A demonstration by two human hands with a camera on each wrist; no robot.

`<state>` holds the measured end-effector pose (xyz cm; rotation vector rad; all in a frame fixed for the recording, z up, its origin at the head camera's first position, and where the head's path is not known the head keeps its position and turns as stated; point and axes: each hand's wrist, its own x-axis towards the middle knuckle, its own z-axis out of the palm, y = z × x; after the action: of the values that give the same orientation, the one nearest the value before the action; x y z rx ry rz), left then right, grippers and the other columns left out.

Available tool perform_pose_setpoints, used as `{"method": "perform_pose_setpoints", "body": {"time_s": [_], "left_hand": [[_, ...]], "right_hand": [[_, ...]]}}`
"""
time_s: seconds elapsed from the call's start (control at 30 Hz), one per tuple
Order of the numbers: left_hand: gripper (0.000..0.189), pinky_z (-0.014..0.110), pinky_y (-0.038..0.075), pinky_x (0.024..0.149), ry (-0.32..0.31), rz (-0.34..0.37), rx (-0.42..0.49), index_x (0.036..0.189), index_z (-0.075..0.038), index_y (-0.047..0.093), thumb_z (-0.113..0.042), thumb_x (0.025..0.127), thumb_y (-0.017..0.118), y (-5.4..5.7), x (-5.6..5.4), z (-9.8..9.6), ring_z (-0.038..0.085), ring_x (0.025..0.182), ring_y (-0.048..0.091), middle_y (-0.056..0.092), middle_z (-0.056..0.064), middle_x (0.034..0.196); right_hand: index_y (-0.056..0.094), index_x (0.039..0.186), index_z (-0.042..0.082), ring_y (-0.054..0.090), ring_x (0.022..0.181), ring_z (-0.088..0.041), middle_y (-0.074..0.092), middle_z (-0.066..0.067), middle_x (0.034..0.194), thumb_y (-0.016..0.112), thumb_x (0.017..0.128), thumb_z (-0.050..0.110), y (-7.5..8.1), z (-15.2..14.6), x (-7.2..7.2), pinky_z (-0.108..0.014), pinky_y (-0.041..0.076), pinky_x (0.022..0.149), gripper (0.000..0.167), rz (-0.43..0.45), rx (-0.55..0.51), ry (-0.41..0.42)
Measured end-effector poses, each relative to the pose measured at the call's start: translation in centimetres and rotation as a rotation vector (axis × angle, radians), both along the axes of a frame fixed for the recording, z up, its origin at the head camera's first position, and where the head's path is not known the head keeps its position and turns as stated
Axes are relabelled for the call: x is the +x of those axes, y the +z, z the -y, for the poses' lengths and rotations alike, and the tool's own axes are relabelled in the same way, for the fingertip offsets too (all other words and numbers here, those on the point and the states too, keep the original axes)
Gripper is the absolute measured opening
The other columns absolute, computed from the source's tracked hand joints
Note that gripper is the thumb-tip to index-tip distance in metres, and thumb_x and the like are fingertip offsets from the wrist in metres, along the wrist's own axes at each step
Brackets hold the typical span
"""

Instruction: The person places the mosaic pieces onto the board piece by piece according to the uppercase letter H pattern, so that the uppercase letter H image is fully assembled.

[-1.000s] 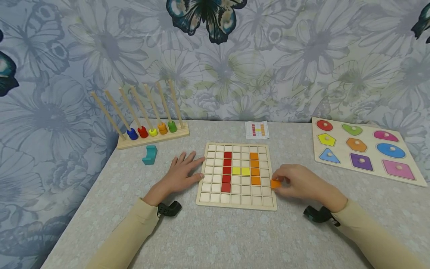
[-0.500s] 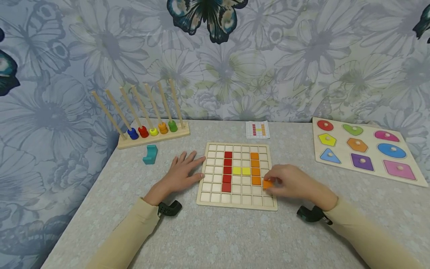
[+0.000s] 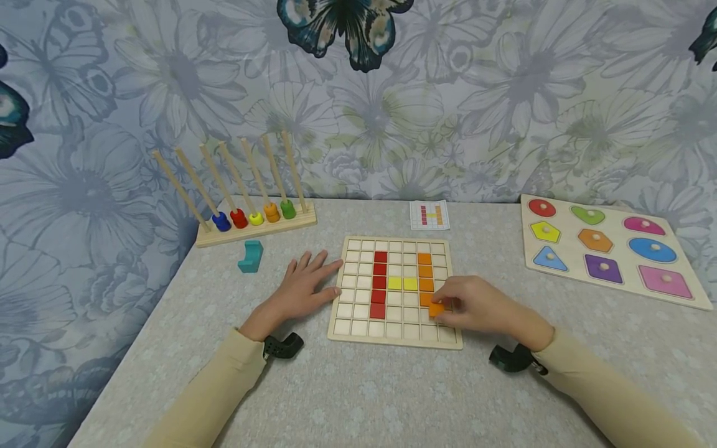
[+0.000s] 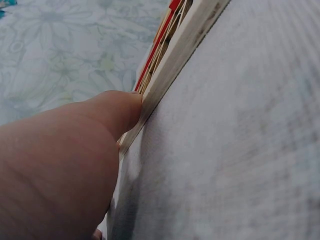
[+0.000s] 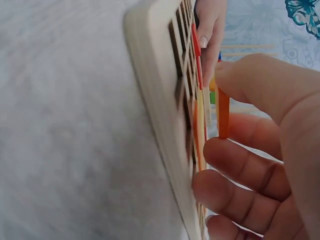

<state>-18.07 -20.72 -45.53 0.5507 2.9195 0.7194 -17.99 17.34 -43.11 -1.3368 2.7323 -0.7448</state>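
A square wooden grid board [image 3: 394, 340] lies on the table, with a column of red tiles [image 3: 379, 283], a pair of yellow tiles [image 3: 402, 284] and a column of orange tiles [image 3: 426, 272] in its cells. My right hand [image 3: 476, 303] pinches a loose orange tile [image 5: 223, 114] between thumb and fingers. In the head view that tile overlaps the lower end of the orange column; the right wrist view shows it just above the board's face. My left hand [image 3: 299, 288] lies with fingers spread, its thumb [image 4: 117, 111] and index fingertip touching the board's left edge.
Behind the board lies a small pattern card [image 3: 429, 215]. A wooden peg stand [image 3: 254, 227] with coloured rings is at the back left, a teal block [image 3: 250, 256] in front of it. A knobbed shape puzzle [image 3: 616, 252] lies at the right.
My right hand has moved left with the orange tile, from the board's right edge to the lower end of the orange column. My left hand has stayed in place.
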Motion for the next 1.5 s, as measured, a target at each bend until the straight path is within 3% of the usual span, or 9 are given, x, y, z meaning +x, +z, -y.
{"method": "perform_pose_setpoints", "body": {"time_s": [0.47, 0.9, 1.5], "left_hand": [[0.064, 0.075, 0.004, 0.120, 0.003, 0.011, -0.002, 0.158, -0.017, 0.042, -0.040, 0.101, 0.062, 0.0, -0.1, 0.0, 0.053, 0.156, 0.007, 0.024, 0.022, 0.168], [0.064, 0.074, 0.004, 0.120, 0.000, 0.016, -0.005, 0.158, -0.019, 0.041, -0.041, 0.101, 0.062, -0.1, -0.1, 0.1, 0.052, 0.156, 0.006, 0.023, 0.021, 0.168], [0.064, 0.074, 0.005, 0.120, 0.004, 0.007, -0.005, 0.158, -0.018, 0.042, -0.040, 0.101, 0.062, -0.1, -0.1, 0.1, 0.052, 0.156, 0.007, 0.024, 0.022, 0.168]], "right_hand": [[0.078, 0.098, 0.014, 0.048, 0.070, 0.000, 0.061, 0.009, 0.079, 0.083, 0.084, 0.025, -0.2, 0.5, 0.2, -0.016, 0.042, 0.062, 0.018, -0.020, -0.009, 0.012], [0.077, 0.098, 0.014, 0.045, 0.068, -0.002, 0.056, 0.009, 0.077, 0.081, 0.085, 0.026, 0.1, 1.2, 0.1, -0.017, 0.039, 0.062, 0.018, -0.006, 0.073, 0.014], [0.078, 0.101, 0.013, 0.043, 0.068, 0.001, 0.056, 0.008, 0.077, 0.083, 0.084, 0.025, 0.1, 1.5, 0.1, -0.017, 0.039, 0.062, 0.021, 0.007, 0.079, 0.021]]}}
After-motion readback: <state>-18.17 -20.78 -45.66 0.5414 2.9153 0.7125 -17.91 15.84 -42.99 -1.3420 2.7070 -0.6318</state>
